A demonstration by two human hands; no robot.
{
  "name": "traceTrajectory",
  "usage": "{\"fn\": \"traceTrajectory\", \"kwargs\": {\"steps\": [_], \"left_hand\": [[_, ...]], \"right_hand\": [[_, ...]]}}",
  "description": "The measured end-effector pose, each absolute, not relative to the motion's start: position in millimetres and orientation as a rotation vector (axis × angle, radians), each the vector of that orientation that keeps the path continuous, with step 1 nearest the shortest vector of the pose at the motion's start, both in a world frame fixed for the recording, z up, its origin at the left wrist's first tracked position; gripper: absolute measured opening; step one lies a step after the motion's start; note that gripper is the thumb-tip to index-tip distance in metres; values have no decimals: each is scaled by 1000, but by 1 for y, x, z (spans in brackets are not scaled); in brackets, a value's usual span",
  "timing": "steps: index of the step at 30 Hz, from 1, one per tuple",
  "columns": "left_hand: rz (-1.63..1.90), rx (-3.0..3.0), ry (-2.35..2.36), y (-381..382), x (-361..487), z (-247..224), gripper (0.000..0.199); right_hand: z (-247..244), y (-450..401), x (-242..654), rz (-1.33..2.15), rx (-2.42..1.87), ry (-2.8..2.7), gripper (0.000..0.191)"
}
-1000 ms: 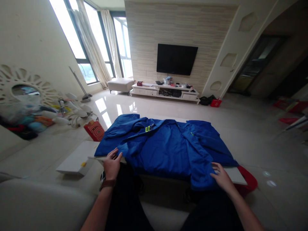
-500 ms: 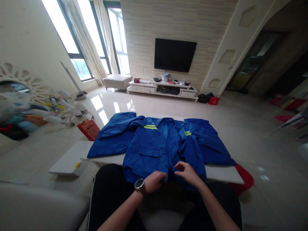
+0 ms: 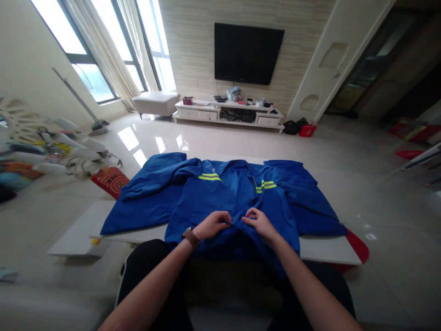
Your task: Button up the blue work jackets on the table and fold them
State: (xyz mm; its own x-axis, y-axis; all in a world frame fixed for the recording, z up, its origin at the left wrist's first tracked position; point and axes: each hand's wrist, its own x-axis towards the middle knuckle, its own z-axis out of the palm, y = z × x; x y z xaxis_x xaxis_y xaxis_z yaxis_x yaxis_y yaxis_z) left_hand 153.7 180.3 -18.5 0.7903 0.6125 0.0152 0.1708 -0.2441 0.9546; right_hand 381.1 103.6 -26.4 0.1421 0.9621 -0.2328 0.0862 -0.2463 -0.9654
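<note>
A blue work jacket (image 3: 206, 197) with yellow-green stripes on its chest lies spread on a white table (image 3: 330, 248), its front partly open at the collar. With a watch on the wrist, my left hand (image 3: 214, 224) pinches one front edge of the jacket. My right hand (image 3: 259, 224) grips the opposite front edge a short way to the right. Between the hands the two edges come close together, and the cloth below is lifted a little. Whether a button sits under the fingers is too small to tell. More blue cloth (image 3: 151, 211) lies under the sleeves.
A red patterned bag (image 3: 110, 181) stands beyond the table's left end, and a white box-like surface (image 3: 74, 230) is nearby. A red stool (image 3: 356, 246) shows at the right end. Farther off are a TV cabinet (image 3: 198, 112) and a television (image 3: 248, 53).
Both hands have moved up the jacket's front and nearer each other. My right hand has closed on the right edge, drawing the two front edges together. The view has tilted down.
</note>
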Motion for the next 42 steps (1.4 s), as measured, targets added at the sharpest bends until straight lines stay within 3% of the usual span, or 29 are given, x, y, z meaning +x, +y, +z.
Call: {"fn": "traceTrajectory", "kwargs": {"steps": [5, 12, 16, 20, 25, 30, 34, 38, 42], "left_hand": [[392, 1674, 515, 197, 164, -20, 15], [232, 1513, 592, 185, 156, -11, 32], [111, 1561, 555, 181, 153, -8, 31], [167, 1741, 548, 167, 150, -8, 13], [274, 1924, 769, 107, 141, -11, 30], [424, 1776, 972, 10, 136, -46, 19], [293, 1111, 1096, -40, 145, -99, 13], [398, 415, 1190, -44, 158, -141, 19], [511, 374, 1317, -24, 162, -158, 28]], "right_hand": [[-27, 117, 382, 1642, -1341, -846, 53], [-21, 110, 389, 1863, -1246, -778, 45], [-23, 109, 383, 1847, -1234, -754, 41], [-33, 111, 373, 1732, -1312, -730, 39], [-42, 104, 363, 1707, -1344, -972, 30], [-58, 77, 354, 1689, -1303, -1176, 25], [-80, 45, 349, 1551, -1372, -1075, 32], [-95, 12, 348, 1371, -1390, -746, 48], [-94, -15, 345, 1222, -1412, -697, 51]]}}
